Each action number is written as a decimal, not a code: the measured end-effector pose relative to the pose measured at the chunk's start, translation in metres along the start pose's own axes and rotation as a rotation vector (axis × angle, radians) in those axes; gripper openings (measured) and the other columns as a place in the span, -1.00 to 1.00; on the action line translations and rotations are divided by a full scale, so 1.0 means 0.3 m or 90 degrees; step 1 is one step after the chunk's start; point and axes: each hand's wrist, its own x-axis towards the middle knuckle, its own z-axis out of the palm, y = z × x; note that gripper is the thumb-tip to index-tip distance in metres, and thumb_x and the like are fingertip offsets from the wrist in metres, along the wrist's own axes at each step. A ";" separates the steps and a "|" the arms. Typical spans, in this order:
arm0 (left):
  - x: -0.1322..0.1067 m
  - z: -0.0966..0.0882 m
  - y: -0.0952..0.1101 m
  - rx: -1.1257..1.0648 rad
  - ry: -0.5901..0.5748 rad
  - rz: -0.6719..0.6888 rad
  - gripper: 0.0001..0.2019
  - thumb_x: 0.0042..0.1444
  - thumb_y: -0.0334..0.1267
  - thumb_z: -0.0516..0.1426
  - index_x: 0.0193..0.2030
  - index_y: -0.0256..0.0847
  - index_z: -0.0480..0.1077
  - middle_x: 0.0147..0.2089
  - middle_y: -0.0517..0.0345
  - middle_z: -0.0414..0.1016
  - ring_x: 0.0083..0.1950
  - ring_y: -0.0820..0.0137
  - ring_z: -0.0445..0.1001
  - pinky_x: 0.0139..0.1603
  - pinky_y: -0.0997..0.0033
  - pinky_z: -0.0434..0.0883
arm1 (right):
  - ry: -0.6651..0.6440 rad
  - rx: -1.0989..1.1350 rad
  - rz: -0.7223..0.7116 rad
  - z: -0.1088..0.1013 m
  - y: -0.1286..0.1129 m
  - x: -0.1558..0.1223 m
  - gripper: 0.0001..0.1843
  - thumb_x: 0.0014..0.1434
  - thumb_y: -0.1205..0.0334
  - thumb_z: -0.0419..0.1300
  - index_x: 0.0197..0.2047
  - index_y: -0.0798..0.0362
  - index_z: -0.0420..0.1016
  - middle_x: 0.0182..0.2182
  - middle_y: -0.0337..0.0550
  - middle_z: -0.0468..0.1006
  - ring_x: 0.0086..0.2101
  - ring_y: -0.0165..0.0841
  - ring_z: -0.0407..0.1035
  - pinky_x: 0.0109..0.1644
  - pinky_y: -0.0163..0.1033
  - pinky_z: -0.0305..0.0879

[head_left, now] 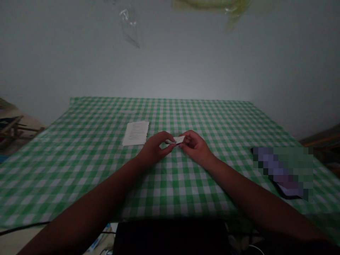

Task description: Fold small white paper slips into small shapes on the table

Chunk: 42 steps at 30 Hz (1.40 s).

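Note:
My left hand (156, 146) and my right hand (194, 145) meet over the middle of a table covered by a green and white checked cloth (79, 166). Between the fingertips of both hands is a small white folded piece of paper (177, 140). Each hand pinches one end of it, fingers curled. Both forearms reach in from the bottom of the view. A white printed sheet (136, 133) lies flat on the cloth just left of my left hand.
A dark phone (288, 187) lies on the cloth at the right, partly blurred out. A pale wall stands behind the table. A dark object (170, 235) and cables sit at the near edge. Wooden furniture shows at far left.

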 end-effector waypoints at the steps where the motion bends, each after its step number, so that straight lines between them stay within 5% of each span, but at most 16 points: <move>1: 0.000 -0.002 -0.002 0.005 -0.004 0.023 -0.88 0.16 -0.28 0.20 -0.16 -0.19 0.43 -0.22 0.10 0.52 -0.22 0.40 0.50 -0.15 0.37 0.46 | -0.011 -0.016 -0.016 0.000 0.001 -0.003 -0.73 0.12 0.18 0.31 -0.11 -0.09 0.39 -0.24 -0.24 0.53 -0.26 -0.37 0.45 -0.14 -0.20 0.41; 5: 0.002 -0.011 0.000 0.029 -0.038 0.064 -0.87 0.16 -0.35 0.17 -0.14 -0.18 0.45 -0.18 0.08 0.53 -0.17 0.39 0.52 -0.10 0.35 0.47 | -0.039 -0.134 -0.068 -0.009 -0.004 -0.014 -0.61 0.15 0.23 0.27 0.06 -0.12 0.39 -0.12 -0.16 0.51 -0.18 -0.31 0.46 -0.07 -0.14 0.45; 12: 0.000 -0.028 0.011 0.085 -0.071 0.080 -0.87 0.17 -0.37 0.15 -0.13 -0.17 0.45 -0.16 0.08 0.48 -0.13 0.38 0.49 -0.09 0.36 0.46 | -0.043 -0.351 -0.177 -0.034 -0.043 -0.006 -0.83 0.17 0.21 0.25 -0.13 -0.09 0.47 -0.21 -0.15 0.55 -0.24 -0.28 0.45 -0.18 -0.13 0.45; 18: 0.001 -0.035 0.016 0.154 -0.084 0.098 -0.91 0.19 -0.36 0.14 -0.18 -0.20 0.45 -0.18 0.07 0.45 -0.15 0.37 0.46 -0.11 0.36 0.45 | -0.107 -0.444 -0.255 -0.047 -0.069 0.000 -0.83 0.23 0.28 0.17 -0.11 -0.06 0.49 -0.17 -0.10 0.55 -0.13 -0.24 0.44 -0.01 -0.06 0.41; 30: -0.002 -0.028 0.013 0.167 -0.128 0.097 -0.87 0.25 -0.27 0.11 -0.15 -0.18 0.46 -0.19 0.06 0.47 -0.16 0.35 0.46 -0.11 0.33 0.45 | -0.159 -0.427 -0.228 -0.059 -0.063 0.010 -0.80 0.22 0.26 0.19 -0.12 -0.12 0.60 -0.22 -0.13 0.57 -0.18 -0.24 0.45 -0.09 -0.07 0.43; 42: -0.002 -0.010 0.005 -0.095 -0.022 -0.128 -0.82 0.10 -0.16 0.26 -0.29 -0.21 0.44 -0.25 0.11 0.54 -0.26 0.39 0.51 -0.17 0.36 0.46 | -0.047 -0.291 -0.095 -0.051 -0.060 0.002 -0.89 0.19 0.09 0.29 -0.30 -0.07 0.55 -0.29 -0.16 0.60 -0.26 -0.26 0.49 -0.11 -0.06 0.43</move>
